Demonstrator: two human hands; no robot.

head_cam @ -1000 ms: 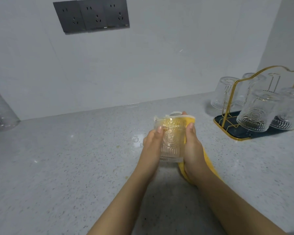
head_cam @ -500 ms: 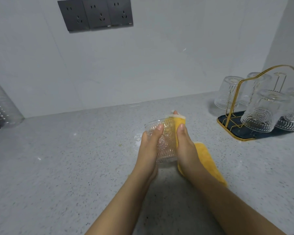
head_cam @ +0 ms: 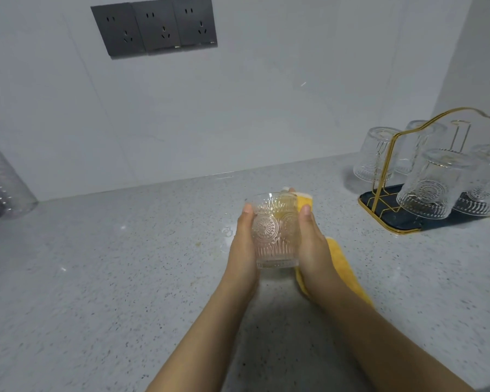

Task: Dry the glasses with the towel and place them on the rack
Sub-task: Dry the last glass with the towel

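We are holding an embossed glass tumbler [head_cam: 275, 230] upright above the speckled grey countertop [head_cam: 96, 278], its clear wall showing a round medallion pattern over vertical ribs. A yellow towel [head_cam: 341, 267] is wrapping its right side and trailing down under our right wrist. Behind, a grey tiled wall is carrying three dark sockets [head_cam: 156, 25]; at the right, a gold wire rack [head_cam: 385, 179] is holding inverted glasses [head_cam: 427, 185]. Our left hand [head_cam: 242, 247] is gripping the tumbler's left side, while our right hand [head_cam: 313, 244] is pressing the towel against it, thumb upward.
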